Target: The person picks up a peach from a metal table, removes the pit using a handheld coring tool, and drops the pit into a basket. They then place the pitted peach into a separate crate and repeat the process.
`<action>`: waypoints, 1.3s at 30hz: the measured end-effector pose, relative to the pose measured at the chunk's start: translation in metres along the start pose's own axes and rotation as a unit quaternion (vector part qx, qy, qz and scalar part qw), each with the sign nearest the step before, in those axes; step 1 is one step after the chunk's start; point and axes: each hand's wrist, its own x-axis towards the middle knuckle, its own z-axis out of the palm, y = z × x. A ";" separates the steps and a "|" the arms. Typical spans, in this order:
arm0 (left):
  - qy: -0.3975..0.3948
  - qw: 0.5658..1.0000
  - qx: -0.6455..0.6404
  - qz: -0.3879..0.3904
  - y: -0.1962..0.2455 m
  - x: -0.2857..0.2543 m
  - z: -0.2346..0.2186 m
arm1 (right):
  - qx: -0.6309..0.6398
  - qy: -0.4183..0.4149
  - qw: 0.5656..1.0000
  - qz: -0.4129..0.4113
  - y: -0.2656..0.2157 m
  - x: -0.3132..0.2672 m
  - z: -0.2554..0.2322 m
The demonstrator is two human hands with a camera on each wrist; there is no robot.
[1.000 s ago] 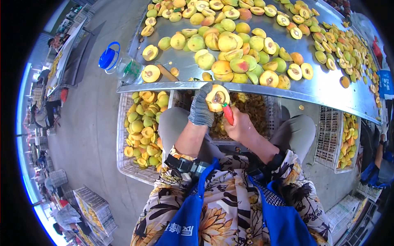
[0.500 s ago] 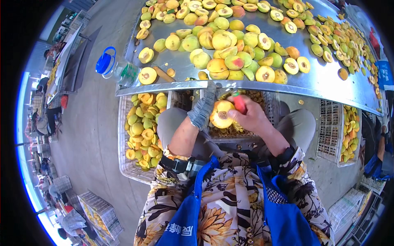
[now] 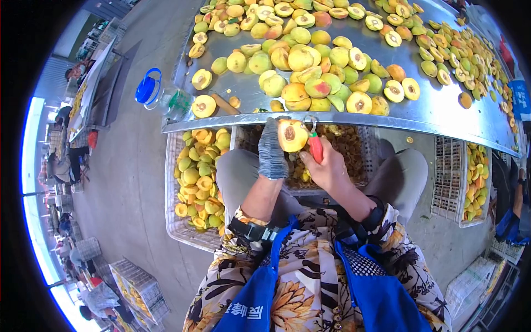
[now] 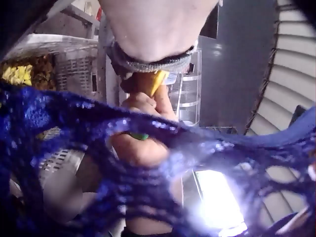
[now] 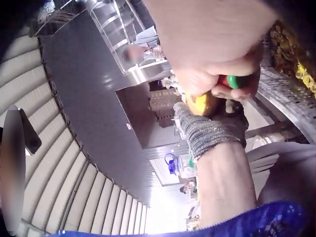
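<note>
My left hand point(image 3: 271, 149), in a grey knitted glove, holds a halved peach point(image 3: 291, 135) just below the table's front edge. The cut face is turned up, with the brown pit in its middle. My bare right hand point(image 3: 331, 169) grips the red handle of a pitting tool point(image 3: 316, 149), which has a green collar and a metal loop at its tip. The loop stands just right of the peach, beside the table edge. In the right wrist view, the handle's green end point(image 5: 234, 82) pokes out of my right fist, and the yellow peach point(image 5: 197, 102) shows beyond it.
Peach halves point(image 3: 304, 55) lie heaped on the metal table point(image 3: 249, 118). At its left corner are a blue-lidded bottle point(image 3: 177, 104) and a wooden stick point(image 3: 225, 104). A crate point(image 3: 170, 193) of halves stands left of my legs, another crate point(image 3: 447, 177) right. Between my knees sits brown waste point(image 3: 343, 160).
One second ago the tool's tip was at the peach's pit. Half a second ago my right fingers were on a peach half, lower down. Now only my left hand holds it, with the tool beside it.
</note>
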 end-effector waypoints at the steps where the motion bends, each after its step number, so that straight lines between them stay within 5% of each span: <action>1: -0.002 1.000 -0.014 0.017 0.004 -0.004 0.003 | -0.014 -0.032 0.999 0.022 -0.008 -0.002 -0.007; 8: -0.029 0.997 0.058 0.052 -0.012 -0.001 0.001 | -0.049 -0.105 0.993 0.024 0.000 -0.013 -0.013; 14: -0.069 0.936 0.282 0.199 -0.009 -0.014 0.017 | -0.037 -0.095 0.994 0.026 -0.001 -0.017 -0.016; 18: -0.038 0.933 0.304 0.189 -0.009 -0.012 0.016 | 0.004 -0.087 0.996 0.022 0.012 -0.024 -0.009; 20: -0.117 0.915 0.344 0.176 -0.002 0.002 0.006 | -0.029 -0.142 0.989 0.031 0.013 -0.023 -0.012; 21: -0.172 0.951 0.243 0.086 0.004 0.006 0.009 | -0.029 -0.143 0.989 0.033 0.013 -0.025 -0.013; 25: -0.266 0.922 0.271 -0.069 0.022 0.018 0.014 | -0.030 -0.191 0.980 0.043 0.017 -0.025 -0.011; 27: -0.257 0.925 0.274 -0.058 0.021 0.021 0.009 | -0.015 -0.183 0.982 0.046 0.018 -0.024 -0.009; 28: -0.251 0.928 0.271 -0.046 0.020 0.022 0.010 | 0.051 -0.223 0.965 0.131 0.007 -0.016 -0.018; 29: -0.235 0.950 0.114 -0.169 0.019 0.026 0.001 | 0.115 -0.260 0.935 0.212 0.000 -0.012 -0.022; 33: -0.146 0.981 -0.017 -0.128 0.011 0.006 0.012 | 0.098 -0.252 0.953 0.137 0.011 -0.015 -0.015; 38: -0.054 0.993 -0.005 -0.108 -0.001 -0.003 0.019 | 0.003 -0.222 0.965 0.138 0.010 -0.022 -0.012; 39: -0.018 0.996 0.070 -0.053 -0.004 -0.006 0.021 | 0.002 -0.221 0.965 0.140 0.009 -0.022 -0.014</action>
